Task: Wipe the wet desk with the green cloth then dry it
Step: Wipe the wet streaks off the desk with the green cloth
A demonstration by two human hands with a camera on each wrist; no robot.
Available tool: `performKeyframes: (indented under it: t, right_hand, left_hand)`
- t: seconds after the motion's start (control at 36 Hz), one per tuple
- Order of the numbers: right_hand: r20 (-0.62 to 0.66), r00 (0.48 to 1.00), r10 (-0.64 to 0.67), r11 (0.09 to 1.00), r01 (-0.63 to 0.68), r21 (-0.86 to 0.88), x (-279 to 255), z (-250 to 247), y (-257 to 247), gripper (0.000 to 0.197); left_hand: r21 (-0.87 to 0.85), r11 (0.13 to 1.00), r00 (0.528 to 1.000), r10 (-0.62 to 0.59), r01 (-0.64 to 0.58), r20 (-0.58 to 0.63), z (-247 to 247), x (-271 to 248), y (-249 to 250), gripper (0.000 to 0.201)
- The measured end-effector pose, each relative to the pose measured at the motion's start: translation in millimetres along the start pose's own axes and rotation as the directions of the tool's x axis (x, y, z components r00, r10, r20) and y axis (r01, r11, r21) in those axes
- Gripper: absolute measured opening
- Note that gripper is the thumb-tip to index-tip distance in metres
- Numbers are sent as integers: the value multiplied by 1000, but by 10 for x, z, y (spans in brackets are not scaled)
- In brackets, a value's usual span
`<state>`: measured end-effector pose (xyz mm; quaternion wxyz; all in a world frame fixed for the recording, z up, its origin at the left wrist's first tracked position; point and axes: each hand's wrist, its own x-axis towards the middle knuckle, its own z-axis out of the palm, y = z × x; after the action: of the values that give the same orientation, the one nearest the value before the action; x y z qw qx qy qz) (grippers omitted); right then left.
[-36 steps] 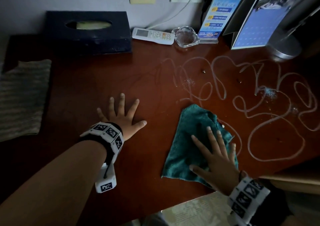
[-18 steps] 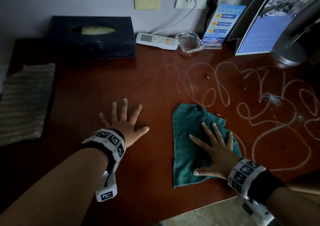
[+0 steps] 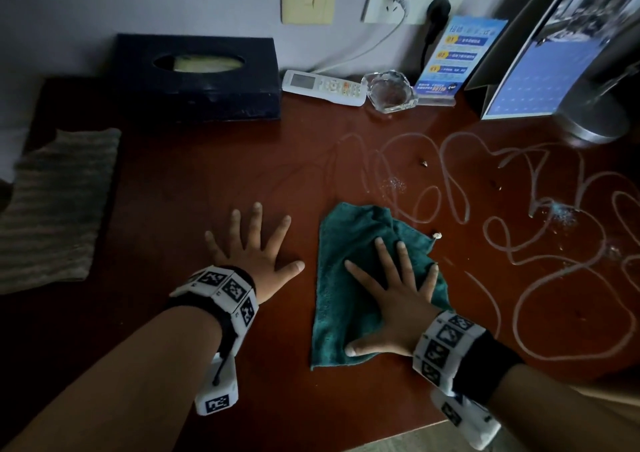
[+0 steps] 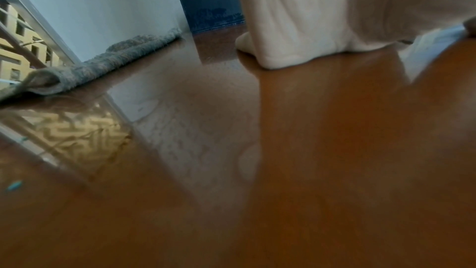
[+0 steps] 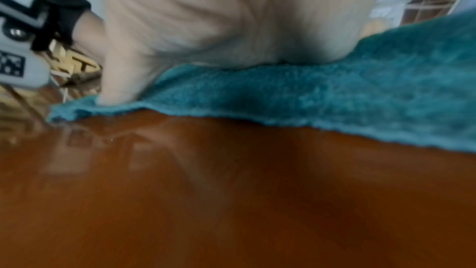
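The green cloth [image 3: 346, 278] lies crumpled on the red-brown desk [image 3: 207, 181], just right of centre. My right hand [image 3: 391, 292] presses flat on it with straight, spread fingers; the right wrist view shows the palm [image 5: 219, 17] on the cloth [image 5: 335, 97]. My left hand [image 3: 252, 247] lies flat on bare desk to the cloth's left, fingers spread, holding nothing; its palm [image 4: 322, 17] fills the top of the left wrist view. Looping whitish wet streaks [image 3: 519, 243] and crumbs cover the desk's right half.
A grey striped cloth [image 3: 55, 205] lies at the left edge. Along the back wall stand a dark tissue box [image 3: 197, 77], a white remote [image 3: 323, 87], a glass ashtray [image 3: 391, 94], a blue card [image 3: 450, 56], a calendar [image 3: 540, 53] and a lamp base [image 3: 592, 119].
My right hand has slid the green cloth leftward and slightly away from the desk's near edge, off the streaks. My left hand has stayed flat in place.
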<state>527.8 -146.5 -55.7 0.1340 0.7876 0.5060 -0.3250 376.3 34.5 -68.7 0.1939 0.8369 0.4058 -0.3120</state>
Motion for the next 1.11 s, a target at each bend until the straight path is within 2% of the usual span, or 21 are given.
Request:
performKeyframes:
  t: [0.36, 0.5, 0.61, 0.81, 0.86, 0.92, 1.0, 1.06, 1.11]
  right_hand:
    - [-65, 973, 223, 960, -208, 185, 353, -113, -386, 117]
    - [-63, 951, 302, 930, -280, 237, 525, -249, -479, 116]
    - [-51, 936, 347, 906, -321, 275, 661, -391, -509, 114]
    - [-7, 932, 363, 877, -339, 339, 754, -574, -482, 90]
    - [-2, 941, 338, 901, -323, 290, 711, -638, -424, 82]
    - [-91, 961, 261, 961, -249, 123, 653, -738, -320, 77]
    - [-275, 960, -54, 986, 8, -168, 631, -893, -147, 67]
    - [-221, 938, -266, 939, 200, -280, 689, -948, -49, 68]
    - [-87, 916, -391, 870, 337, -360, 786, -954, 12, 71]
  left_hand:
    - [-40, 999, 1000, -7, 6, -5, -19, -2, 11, 73]
    - [-41, 999, 1000, -3, 4, 26, -48, -12, 23, 81]
    - [-49, 999, 1000, 1, -1, 14, -44, -10, 15, 72]
    - [-16, 1000, 1000, 3, -3, 7, -16, -3, 7, 71]
    - [-10, 1000, 1000, 7, -7, 12, -21, -3, 2, 71]
    - [-10, 1000, 1000, 15, -14, 22, -29, 2, -3, 71]
    - [-16, 1000, 999, 19, -19, 29, -27, 12, -8, 71]
    - [-14, 1000, 1000, 17, -17, 25, -22, 17, -7, 71]
    - [-13, 1000, 1000, 16, -16, 25, -20, 19, -3, 71]
